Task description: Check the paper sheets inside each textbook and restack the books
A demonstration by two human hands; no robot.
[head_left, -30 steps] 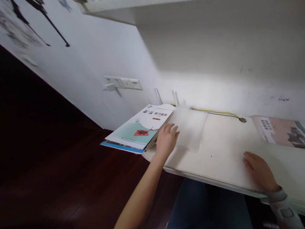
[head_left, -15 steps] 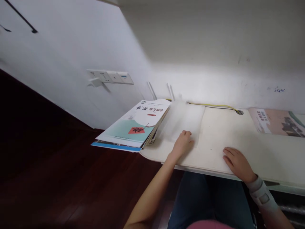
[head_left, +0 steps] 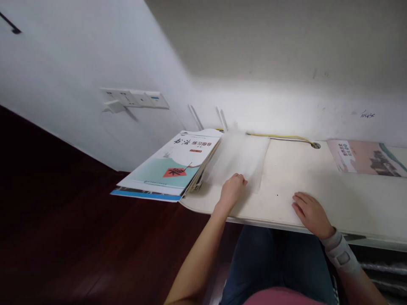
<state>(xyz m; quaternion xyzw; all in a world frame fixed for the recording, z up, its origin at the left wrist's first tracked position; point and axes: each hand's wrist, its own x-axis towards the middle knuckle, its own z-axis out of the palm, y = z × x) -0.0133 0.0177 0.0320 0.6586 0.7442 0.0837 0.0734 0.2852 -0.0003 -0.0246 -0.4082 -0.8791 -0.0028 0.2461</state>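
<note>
My left hand (head_left: 233,189) rests on the near part of a translucent plastic sheet (head_left: 243,156), its fingers curled into a loose fist. Whatever is inside the fist, if anything, is hidden. The sheet lies flat on the white desk (head_left: 280,165), right beside a stack of books (head_left: 187,152). A teal-and-white cover with a red diamond tops this stack, which juts past the desk's left end. Near the front edge, my right hand (head_left: 313,214) lies flat on the desk with fingers stretched out and nothing in them. A grey band (head_left: 340,250) wraps the right wrist.
A pink-brown book (head_left: 365,159) lies at the desk's right rear. Yellow and black cables (head_left: 286,137) run along the back to a round hole (head_left: 316,145). A socket panel (head_left: 136,98) with a white plug (head_left: 115,106) is on the left wall.
My left hand has shifted slightly left over the plastic sheet, and its fingers have curled in more. My right hand stays in place on the desk. The view has turned a little to the right.
</note>
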